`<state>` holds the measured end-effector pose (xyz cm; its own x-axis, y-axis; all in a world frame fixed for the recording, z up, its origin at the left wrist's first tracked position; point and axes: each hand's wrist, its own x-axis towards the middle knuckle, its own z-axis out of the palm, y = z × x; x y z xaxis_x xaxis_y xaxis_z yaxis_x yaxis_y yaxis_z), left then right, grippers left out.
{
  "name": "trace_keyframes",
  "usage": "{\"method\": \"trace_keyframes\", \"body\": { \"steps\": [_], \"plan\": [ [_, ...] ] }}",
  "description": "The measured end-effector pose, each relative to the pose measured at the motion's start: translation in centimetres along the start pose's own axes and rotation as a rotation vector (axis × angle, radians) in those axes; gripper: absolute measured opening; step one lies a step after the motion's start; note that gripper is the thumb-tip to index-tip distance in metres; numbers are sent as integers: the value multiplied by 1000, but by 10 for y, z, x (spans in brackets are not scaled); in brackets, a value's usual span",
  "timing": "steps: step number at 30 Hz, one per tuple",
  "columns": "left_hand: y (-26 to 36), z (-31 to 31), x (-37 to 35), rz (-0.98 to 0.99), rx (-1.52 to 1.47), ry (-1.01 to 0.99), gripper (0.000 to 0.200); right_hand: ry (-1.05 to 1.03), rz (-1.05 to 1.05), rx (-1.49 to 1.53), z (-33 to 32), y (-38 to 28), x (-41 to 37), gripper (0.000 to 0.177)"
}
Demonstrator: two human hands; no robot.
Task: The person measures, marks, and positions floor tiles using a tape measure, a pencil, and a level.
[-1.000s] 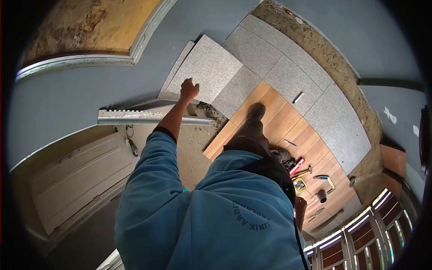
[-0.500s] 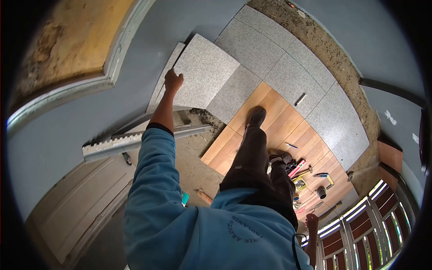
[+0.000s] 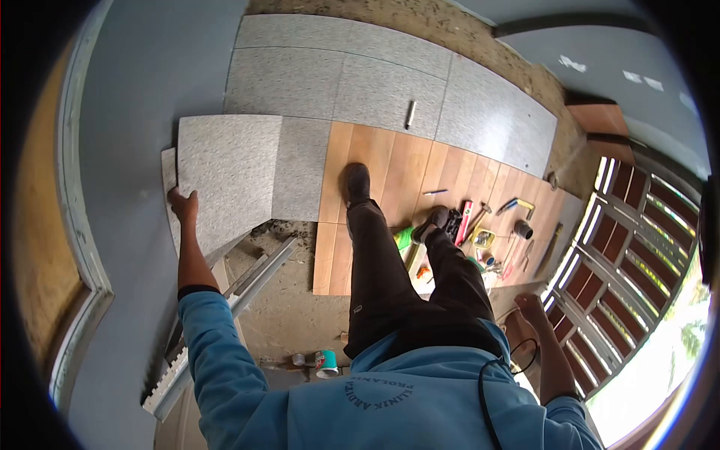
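Note:
My left hand grips the left edge of a large grey speckled tile, thumb on its face and fingers behind the edge. That tile is raised above the floor tiles beside the wall. Behind its left side shows the strip of a second tile. Well out to my right, my right hand hangs near the slatted gate, its fingers curled in and nothing visible in them.
Grey floor tiles and wood-look tiles lie under my feet. Tools, including a hammer, lie by my right foot. A metal bar slants near my left arm. A green-and-white can stands behind me.
My view has swung round, so the room appears rotated. My left hand still holds the tile's edge. My right arm now shows further out to the side.

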<state>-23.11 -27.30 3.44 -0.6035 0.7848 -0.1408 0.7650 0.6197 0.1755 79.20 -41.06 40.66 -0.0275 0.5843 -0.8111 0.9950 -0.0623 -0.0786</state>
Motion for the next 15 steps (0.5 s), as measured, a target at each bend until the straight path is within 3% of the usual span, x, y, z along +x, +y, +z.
{"method": "trace_keyframes", "body": {
  "steps": [1,5,7,10,15],
  "plan": [
    [4,-9,2,-6,38,-11,71,5,111,129,5,-1,5,10],
    [9,-23,2,-7,67,-106,66,-37,-50,30,0,-23,8,17],
    [31,-37,-9,-80,61,-168,65,-1,-24,108,-10,-50,9,15],
    [30,-30,-21,17,116,-121,55,-8,6,173,-11,-59,11,16],
    [55,-31,-39,64,-115,-381,39,34,1,252,7,-34,28,20]
  ]
}}
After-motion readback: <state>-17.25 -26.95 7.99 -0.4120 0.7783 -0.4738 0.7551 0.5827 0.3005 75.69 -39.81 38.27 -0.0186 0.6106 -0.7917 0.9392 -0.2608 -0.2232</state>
